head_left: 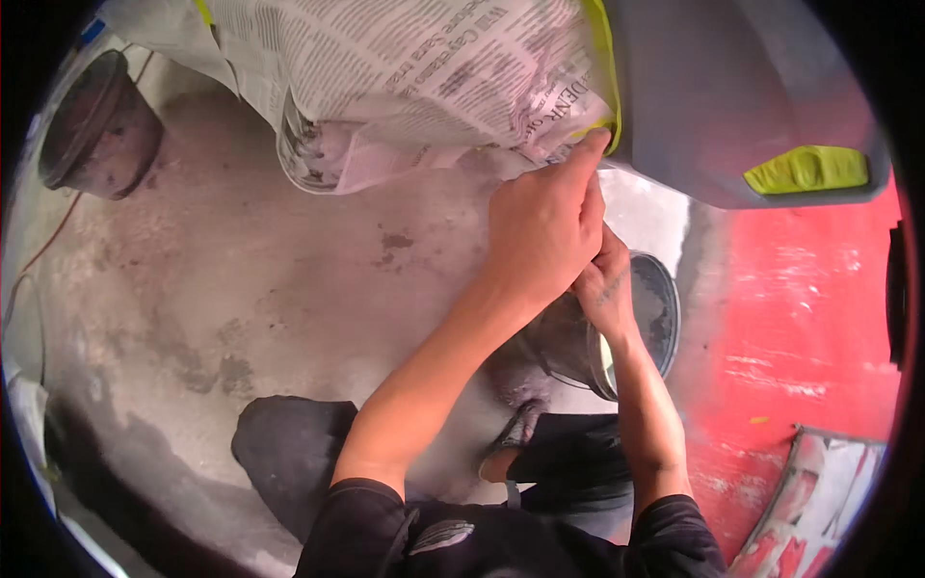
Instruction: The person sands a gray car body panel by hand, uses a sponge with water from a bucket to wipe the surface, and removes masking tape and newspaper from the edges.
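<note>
Both hands work at the newspaper's (424, 67) edge, where yellow masking tape (605, 87) meets the grey panel (732, 87). Left hand (544, 226) presses with fingers curled together; right hand's (605, 284) fingers cannot be told. Uneven pressure could wrinkle or lift the tape.

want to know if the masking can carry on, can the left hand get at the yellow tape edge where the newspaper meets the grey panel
Probably yes. The left hand already has a fingertip pressed on the yellow tape edge beside the newspaper, and nothing lies between them. The right hand sits below it, clear of the tape.
</note>
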`<state>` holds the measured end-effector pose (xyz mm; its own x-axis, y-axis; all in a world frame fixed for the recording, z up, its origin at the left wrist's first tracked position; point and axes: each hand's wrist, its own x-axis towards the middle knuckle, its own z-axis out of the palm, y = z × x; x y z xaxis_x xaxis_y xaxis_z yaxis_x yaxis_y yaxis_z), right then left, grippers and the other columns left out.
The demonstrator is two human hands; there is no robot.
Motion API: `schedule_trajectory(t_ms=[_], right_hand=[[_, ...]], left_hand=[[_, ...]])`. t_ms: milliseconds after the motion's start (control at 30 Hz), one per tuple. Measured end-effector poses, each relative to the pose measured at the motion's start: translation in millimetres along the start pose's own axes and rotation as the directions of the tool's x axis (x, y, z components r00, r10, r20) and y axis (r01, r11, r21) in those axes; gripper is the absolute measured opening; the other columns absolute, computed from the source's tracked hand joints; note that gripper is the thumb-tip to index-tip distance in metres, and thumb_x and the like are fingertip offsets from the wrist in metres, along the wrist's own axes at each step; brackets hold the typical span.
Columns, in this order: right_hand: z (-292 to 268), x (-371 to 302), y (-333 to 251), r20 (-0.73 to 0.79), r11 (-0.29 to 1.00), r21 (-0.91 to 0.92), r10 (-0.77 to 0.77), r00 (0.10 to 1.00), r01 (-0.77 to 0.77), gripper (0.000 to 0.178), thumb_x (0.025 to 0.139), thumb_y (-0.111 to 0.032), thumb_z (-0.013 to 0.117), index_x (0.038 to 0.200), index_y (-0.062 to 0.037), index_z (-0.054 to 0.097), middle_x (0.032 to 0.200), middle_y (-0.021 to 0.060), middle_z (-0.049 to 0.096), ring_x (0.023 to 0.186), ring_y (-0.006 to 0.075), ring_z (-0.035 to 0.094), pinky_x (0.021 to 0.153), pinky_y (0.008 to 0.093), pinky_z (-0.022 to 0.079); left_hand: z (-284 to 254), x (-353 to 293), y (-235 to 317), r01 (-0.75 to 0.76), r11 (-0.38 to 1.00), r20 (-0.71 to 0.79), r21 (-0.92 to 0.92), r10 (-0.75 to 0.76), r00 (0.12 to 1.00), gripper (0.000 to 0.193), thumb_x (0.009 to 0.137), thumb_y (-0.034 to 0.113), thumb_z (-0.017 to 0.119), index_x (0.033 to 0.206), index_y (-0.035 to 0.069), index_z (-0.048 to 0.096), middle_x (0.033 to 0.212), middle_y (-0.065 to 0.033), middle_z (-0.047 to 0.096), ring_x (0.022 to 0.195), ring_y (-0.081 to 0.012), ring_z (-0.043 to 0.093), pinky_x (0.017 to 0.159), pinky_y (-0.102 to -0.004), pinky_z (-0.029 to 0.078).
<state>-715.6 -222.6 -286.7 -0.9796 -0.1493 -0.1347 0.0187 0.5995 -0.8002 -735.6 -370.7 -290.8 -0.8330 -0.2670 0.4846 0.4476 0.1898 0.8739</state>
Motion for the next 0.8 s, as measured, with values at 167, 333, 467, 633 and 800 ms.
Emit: schedule_trajectory(t_ms=[167,333,467,633,800], right_hand=[[-8.8,-22.8,23.2,-0.040,0.992,-0.018,0.121,0.992,-0.122,0.048,0.101,-0.028,0.066,0.140,0.0006,0.061,0.076,0.0012,0.066,0.064,0.0058,0.053,0.059,0.0254,0.043],[-12.7,-41.7,27.2,-0.016,0.992,0.024,0.120,0.993,-0.120,0.040,0.098,-0.015,0.068,0.135,0.0019,0.066,0.081,0.0010,0.067,0.075,0.0084,0.059,0.071,0.0263,0.047],[-11.8,-55.9,27.9,-0.147,0.997,0.039,0.065,0.987,-0.060,0.041,0.096,-0.011,0.071,0.134,0.0026,0.066,0.105,0.0085,0.075,0.097,0.0142,0.067,0.092,0.0295,0.051],[-18.5,-49.7,25.6,-0.256,0.985,0.109,-0.099,0.962,0.130,0.044,0.096,-0.006,0.071,0.137,0.0046,0.063,0.117,0.0120,0.074,0.109,0.0191,0.069,0.100,0.0318,0.051],[-15.4,-38.3,29.3,-0.270,0.979,0.048,-0.179,0.946,0.199,0.039,0.094,-0.003,0.068,0.132,0.0061,0.065,0.116,0.0126,0.074,0.108,0.0190,0.069,0.100,0.0316,0.051]], left_hand=[[12.4,10.4,-6.1,0.060,0.998,0.105,0.010,-0.061,0.993,0.039,0.094,0.006,0.059,0.132,0.006,0.067,0.082,-0.0182,0.072,0.072,-0.0368,0.071,0.067,-0.0478,0.055],[9.8,14.2,-20.4,-0.044,0.997,-0.022,-0.060,0.043,0.999,0.038,0.094,0.006,0.058,0.130,0.008,0.069,0.106,-0.0182,0.075,0.086,-0.0360,0.073,0.076,-0.0484,0.058],[1.0,-2.7,-45.4,0.025,0.977,0.036,-0.214,-0.017,0.999,0.031,0.095,0.009,0.061,0.123,0.004,0.073,0.092,-0.0141,0.076,0.072,-0.0257,0.071,0.068,-0.0393,0.056],[19.3,-46.0,-80.1,0.337,0.805,0.119,-0.489,-0.322,0.939,0.031,0.097,0.021,0.069,0.118,-0.002,0.075,0.085,-0.0018,0.075,0.073,-0.0070,0.062,0.064,-0.0271,0.050],[29.6,-54.8,-97.9,0.458,0.573,0.355,-0.679,-0.289,0.889,0.033,0.096,0.024,0.075,0.119,0.000,0.075,0.096,-0.0033,0.074,0.081,-0.0073,0.063,0.070,-0.0247,0.051]])
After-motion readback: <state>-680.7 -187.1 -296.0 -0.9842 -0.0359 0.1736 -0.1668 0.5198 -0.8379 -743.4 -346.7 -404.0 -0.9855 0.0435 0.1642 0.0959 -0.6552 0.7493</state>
